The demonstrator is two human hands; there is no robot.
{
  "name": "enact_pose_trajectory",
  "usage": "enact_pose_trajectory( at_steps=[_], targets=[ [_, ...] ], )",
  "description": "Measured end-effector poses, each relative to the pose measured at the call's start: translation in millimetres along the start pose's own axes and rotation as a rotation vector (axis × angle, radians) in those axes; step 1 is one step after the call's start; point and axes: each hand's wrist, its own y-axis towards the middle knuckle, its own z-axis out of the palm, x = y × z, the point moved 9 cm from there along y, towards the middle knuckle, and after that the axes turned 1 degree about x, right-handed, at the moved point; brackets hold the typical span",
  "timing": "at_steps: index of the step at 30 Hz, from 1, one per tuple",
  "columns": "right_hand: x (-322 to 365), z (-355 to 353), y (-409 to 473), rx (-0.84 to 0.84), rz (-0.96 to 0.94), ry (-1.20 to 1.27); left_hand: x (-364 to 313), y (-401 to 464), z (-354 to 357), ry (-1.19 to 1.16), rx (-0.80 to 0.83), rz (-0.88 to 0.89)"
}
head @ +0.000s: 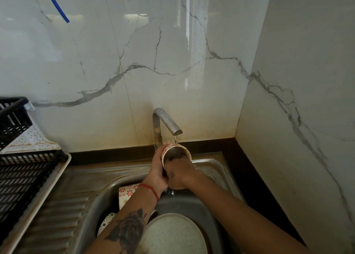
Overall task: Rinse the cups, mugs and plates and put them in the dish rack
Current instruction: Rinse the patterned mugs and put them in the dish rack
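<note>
Under the tap's spout point(175, 131) I hold a white mug with a red flower pattern point(169, 148), tilted with its mouth toward me. My left hand point(157, 169) grips the mug's outside from the left. My right hand point(179, 174) has its fingers inside the mug's mouth. A thin stream of water falls onto the mug's rim. In the sink point(215, 169) below lie a second red-flowered mug point(127, 193), a white cup with dark dots point(105, 223) and a speckled grey plate point(174, 234). The black dish rack point(21, 179) stands at the left.
The ribbed steel drainboard point(65, 211) lies between the sink and the rack. A black crate point(11, 119) and a white perforated tray point(30, 138) sit behind the rack. Marble walls close off the back and right; a dark counter edge point(249, 177) runs along them.
</note>
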Motion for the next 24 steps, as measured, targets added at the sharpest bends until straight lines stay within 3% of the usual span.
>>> enact_pose_trajectory(
  at_steps=[2,6,8,10,12,13,15,18,24],
  targets=[
    [5,1,-10,-0.019,-0.049,0.224,-2,1,-4,-0.007,-0.027,0.006],
    [11,-3,-29,-0.207,-0.223,-0.174,-8,-5,-5,-0.032,-0.011,0.002],
    [13,-21,-49,-0.371,-0.418,-0.189,-9,-9,-9,-0.029,0.015,-0.032],
    [-5,-37,-71,-0.610,-0.479,-0.020,-9,-12,-10,-0.006,0.037,-0.059],
    [-31,-43,-79,-0.746,-0.367,0.207,-7,-12,-12,0.007,0.037,-0.091],
    [-43,-42,-76,-0.745,-0.286,0.276,-6,-12,-12,0.011,0.033,-0.112],
    [-55,-29,-58,-0.569,-0.221,0.336,0,-16,-6,0.006,0.071,-0.174],
    [-52,-13,-34,-0.287,-0.321,0.214,12,-20,0,-0.030,0.144,-0.270],
    [-37,-39,-38,-0.360,-0.445,0.186,21,-25,5,0.007,0.174,-0.325]
  ],
)
